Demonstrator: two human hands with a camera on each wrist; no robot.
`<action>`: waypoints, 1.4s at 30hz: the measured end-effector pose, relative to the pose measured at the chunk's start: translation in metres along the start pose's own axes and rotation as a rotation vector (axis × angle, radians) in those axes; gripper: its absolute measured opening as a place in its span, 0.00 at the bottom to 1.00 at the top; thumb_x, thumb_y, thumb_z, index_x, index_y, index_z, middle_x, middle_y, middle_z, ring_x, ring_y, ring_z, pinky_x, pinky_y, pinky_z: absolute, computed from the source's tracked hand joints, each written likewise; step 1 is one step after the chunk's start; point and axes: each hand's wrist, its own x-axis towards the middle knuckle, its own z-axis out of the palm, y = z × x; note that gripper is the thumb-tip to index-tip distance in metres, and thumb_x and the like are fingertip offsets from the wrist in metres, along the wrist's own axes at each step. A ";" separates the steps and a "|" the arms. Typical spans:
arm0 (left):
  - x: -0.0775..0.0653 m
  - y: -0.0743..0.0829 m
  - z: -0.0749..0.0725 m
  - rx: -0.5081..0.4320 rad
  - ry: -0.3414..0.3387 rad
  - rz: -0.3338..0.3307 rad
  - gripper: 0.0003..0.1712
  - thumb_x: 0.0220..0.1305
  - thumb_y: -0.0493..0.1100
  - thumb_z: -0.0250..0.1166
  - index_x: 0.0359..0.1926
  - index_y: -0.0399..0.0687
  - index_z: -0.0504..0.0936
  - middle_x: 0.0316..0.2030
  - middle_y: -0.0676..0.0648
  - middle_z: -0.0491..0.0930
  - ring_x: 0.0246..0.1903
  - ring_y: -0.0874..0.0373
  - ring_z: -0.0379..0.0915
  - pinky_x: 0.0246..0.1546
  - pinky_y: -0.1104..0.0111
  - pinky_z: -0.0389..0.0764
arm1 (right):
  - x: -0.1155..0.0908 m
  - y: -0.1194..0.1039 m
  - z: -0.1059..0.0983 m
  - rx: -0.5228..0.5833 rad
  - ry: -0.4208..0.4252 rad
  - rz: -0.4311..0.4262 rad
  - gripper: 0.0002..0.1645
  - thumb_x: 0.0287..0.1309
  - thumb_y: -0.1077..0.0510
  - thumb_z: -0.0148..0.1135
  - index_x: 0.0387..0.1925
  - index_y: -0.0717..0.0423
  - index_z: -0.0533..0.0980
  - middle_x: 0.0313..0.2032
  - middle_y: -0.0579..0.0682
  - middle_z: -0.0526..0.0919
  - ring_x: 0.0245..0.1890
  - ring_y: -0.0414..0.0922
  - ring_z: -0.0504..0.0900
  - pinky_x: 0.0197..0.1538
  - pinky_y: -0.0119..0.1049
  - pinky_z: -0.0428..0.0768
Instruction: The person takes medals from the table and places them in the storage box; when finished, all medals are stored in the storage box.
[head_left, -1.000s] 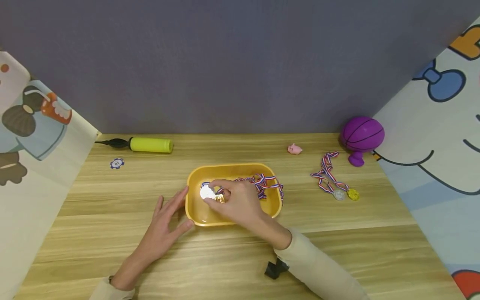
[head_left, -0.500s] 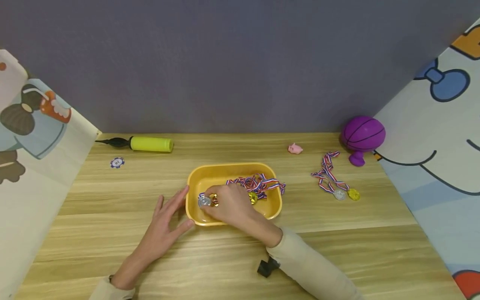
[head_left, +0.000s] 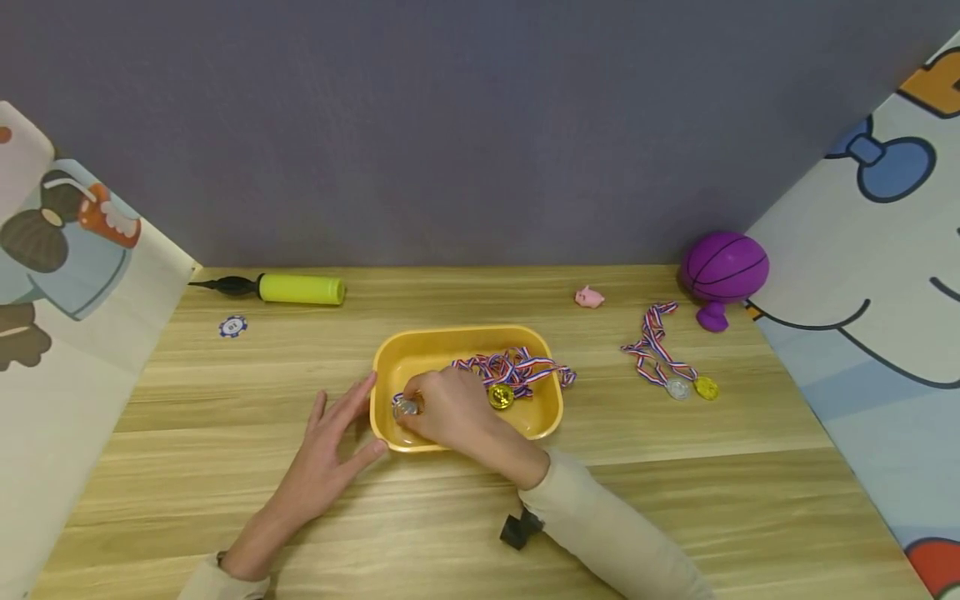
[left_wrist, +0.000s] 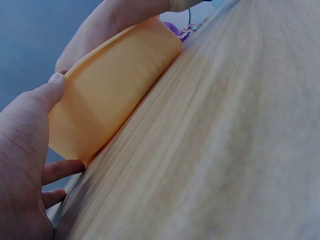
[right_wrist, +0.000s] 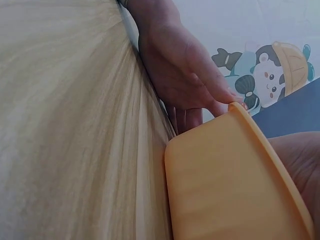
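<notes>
A yellow plastic tub (head_left: 468, 331) stands on the wooden table in the head view. My right hand (head_left: 453, 408) reaches down inside it, thumb and forefinger pinching a silver medal (head_left: 406, 407) at the left end. The hand's inside grip is hidden in the right wrist view by the tub's wall. To the right of that hand lie a gold medal (head_left: 501, 396) and a tangle of red, white and blue ribbons (head_left: 510, 367), with one end hanging over the right rim. My left hand (head_left: 326, 454) rests against the tub's left end, fingers extended and thumb (left_wrist: 56, 80) at the rim.
Another pair of ribboned medals (head_left: 678, 389) lies at the right, below a purple basketball-shaped thing on a stand (head_left: 724, 268). A pink pig figure (head_left: 588, 297) sits toward the back. At the left are a yellow-green hand pump (head_left: 302, 289) and a poker chip (head_left: 232, 326).
My right hand has moved left and lower in the tub with the silver medal. The gold medal beside the ribbons has come into view. My left hand has stayed put.
</notes>
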 end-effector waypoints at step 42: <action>-0.001 -0.003 0.002 0.002 0.014 0.011 0.54 0.73 0.49 0.75 0.90 0.64 0.56 0.81 0.42 0.70 0.81 0.30 0.60 0.85 0.34 0.30 | -0.022 0.029 -0.038 0.234 0.135 0.006 0.13 0.60 0.51 0.85 0.46 0.48 0.94 0.12 0.32 0.64 0.15 0.30 0.62 0.24 0.31 0.62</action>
